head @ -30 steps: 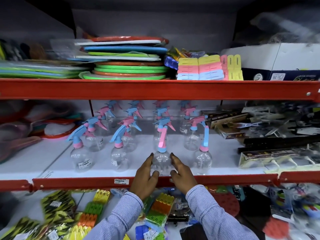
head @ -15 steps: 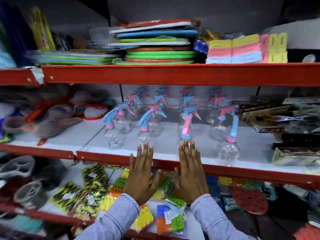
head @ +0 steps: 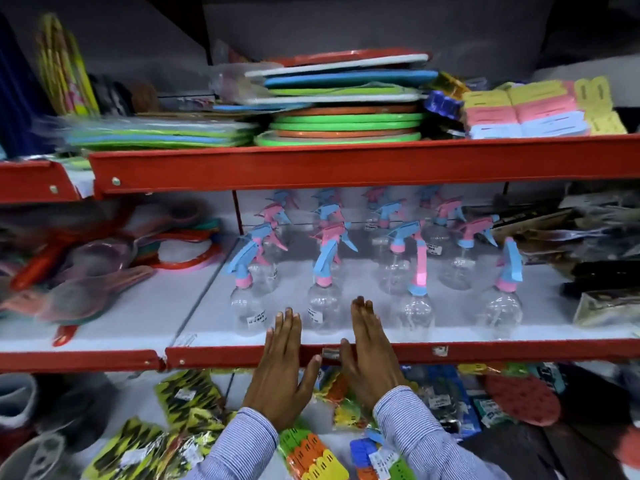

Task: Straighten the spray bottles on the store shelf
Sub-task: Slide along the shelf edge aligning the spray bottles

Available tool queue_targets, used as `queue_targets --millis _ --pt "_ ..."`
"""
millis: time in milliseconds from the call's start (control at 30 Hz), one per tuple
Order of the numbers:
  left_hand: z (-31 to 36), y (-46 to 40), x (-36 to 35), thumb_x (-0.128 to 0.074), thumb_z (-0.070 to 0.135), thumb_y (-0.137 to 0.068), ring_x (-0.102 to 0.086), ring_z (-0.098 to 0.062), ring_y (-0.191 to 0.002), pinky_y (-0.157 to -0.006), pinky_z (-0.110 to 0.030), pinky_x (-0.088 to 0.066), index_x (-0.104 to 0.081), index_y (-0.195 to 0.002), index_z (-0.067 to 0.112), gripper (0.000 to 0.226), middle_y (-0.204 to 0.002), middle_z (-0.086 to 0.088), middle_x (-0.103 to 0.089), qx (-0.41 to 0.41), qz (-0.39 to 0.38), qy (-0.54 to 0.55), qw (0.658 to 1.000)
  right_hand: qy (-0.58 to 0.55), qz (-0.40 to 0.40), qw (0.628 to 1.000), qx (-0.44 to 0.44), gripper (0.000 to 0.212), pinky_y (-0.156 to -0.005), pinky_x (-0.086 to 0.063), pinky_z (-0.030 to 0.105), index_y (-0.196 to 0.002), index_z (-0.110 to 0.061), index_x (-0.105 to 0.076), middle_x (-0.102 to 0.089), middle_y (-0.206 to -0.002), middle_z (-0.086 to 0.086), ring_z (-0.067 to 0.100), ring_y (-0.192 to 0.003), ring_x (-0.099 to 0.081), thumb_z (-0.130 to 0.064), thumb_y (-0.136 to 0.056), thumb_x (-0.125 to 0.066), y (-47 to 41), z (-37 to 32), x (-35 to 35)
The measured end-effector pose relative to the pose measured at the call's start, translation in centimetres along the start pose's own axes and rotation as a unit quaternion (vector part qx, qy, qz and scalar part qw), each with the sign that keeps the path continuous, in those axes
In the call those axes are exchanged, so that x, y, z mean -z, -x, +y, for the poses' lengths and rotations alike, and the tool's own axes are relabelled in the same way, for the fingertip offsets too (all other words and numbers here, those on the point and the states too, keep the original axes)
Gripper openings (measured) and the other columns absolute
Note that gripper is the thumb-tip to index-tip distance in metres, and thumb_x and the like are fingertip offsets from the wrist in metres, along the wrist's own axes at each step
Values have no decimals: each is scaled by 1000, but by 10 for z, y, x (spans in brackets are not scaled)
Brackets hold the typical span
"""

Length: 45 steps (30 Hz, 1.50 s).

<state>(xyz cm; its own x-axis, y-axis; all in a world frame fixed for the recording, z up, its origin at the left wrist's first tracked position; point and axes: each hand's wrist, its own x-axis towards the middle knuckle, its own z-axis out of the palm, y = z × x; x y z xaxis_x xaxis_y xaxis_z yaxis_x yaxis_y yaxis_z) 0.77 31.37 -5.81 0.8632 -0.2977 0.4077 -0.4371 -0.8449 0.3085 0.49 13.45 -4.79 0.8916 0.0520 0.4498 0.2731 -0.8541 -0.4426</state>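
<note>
Several clear spray bottles with pink and blue trigger heads stand in rows on the white middle shelf (head: 381, 332). The front row holds one at the left (head: 246, 306), one (head: 322, 303) between my hands, one with a pink trigger (head: 417, 306) and one at the right (head: 504, 304). My left hand (head: 282, 368) and my right hand (head: 369, 355) are flat, fingers straight and pointing at the shelf, on either side of the second front bottle. Neither hand touches a bottle or holds anything.
A red rail (head: 450, 351) edges the shelf front. Plastic scoops and strainers (head: 90, 271) lie left of the bottles, packaged goods (head: 588, 271) to the right. Stacked coloured boards (head: 346, 109) fill the upper shelf. Bagged clips (head: 304, 452) lie on the lower shelf below my wrists.
My hands have let go of the pink-trigger bottle and shifted left, flattening out beside the neighbouring front bottle. The view has moved left with them.
</note>
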Motion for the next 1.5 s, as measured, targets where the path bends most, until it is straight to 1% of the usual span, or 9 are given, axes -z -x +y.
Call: queue_targets --millis 200,400,533,667,833,1100,1200,1333,1500 --pt "-14 -14 0 -23 53 -92 11 -8 -147 -122 -29 1 1 -150 20 72 -158 6 9 -57 -2 66 996 -50 23 995 -83 63 -121 -17 35 -148 -17 -10 -11 -159 3 13 -147 -7 -32 -91 -29 -12 -2 -11" --pt "-7 -50 11 -35 43 -85 -3 -17 -149 -120 -30 -7 1 -149 15 79 -161 -5 1 29 -59 243 968 -149 -41 982 -109 60 -116 -18 24 -148 -16 -12 -16 -158 4 17 -145 -19 -14 -95 -39 -38 -10 8" --pt "-1 -59 14 -38 40 -83 -18 -18 -147 -121 -37 -18 -5 -151 18 78 -161 -4 -12 58 -74 280 955 -176 -66 976 -107 58 -104 -24 13 -147 -15 -19 -30 -154 6 17 -138 -35 -7 -94 -40 -47 -14 8" --pt "1 -56 13 -37 46 -80 -30 -11 -143 -118 -42 -29 -14 -149 26 76 -159 3 -25 47 -61 284 956 -184 -70 974 -108 59 -104 -29 17 -147 -17 -20 -37 -151 6 18 -134 -42 -5 -93 -40 -43 -9 8" --pt "1 -47 13 -36 46 -80 -29 -9 -143 -119 -34 -26 -15 -150 24 76 -158 4 -25 23 -50 256 965 -185 -63 976 -100 59 -104 -28 16 -147 -17 -21 -39 -149 5 17 -134 -41 -5 -92 -41 -36 -7 11" --pt "3 -31 11 -35 51 -84 -24 -8 -145 -120 -37 -25 -9 -150 24 76 -159 3 -21 -23 -35 222 974 -157 -66 984 -62 65 -111 -27 22 -148 -20 -13 -30 -154 3 16 -139 -34 -12 -91 -42 -20 -2 15" --pt "4 -22 10 -35 44 -87 -11 -11 -148 -122 -41 -18 2 -149 28 74 -161 3 -7 -42 -41 169 984 -113 -36 992 -37 69 -121 -19 34 -148 -22 -1 -9 -160 1 13 -147 -10 -20 -93 -42 -8 -3 8" --pt "-3 2 13 -28 47 -92 13 -9 -148 -124 -39 -5 10 -149 27 71 -162 6 8 -51 -2 69 996 -6 11 1000 13 71 -123 -4 38 -148 -18 8 12 -159 2 14 -146 16 -28 -93 -36 6 -13 7" --pt "-21 33 28 -35 42 -95 7 -16 -150 -121 -40 -1 -1 -151 19 69 -162 0 -2 -26 46 -5 999 82 35 993 77 68 -118 -6 47 -148 -8 -5 -2 -159 13 27 -148 7 -30 -91 -36 16 -37 0"
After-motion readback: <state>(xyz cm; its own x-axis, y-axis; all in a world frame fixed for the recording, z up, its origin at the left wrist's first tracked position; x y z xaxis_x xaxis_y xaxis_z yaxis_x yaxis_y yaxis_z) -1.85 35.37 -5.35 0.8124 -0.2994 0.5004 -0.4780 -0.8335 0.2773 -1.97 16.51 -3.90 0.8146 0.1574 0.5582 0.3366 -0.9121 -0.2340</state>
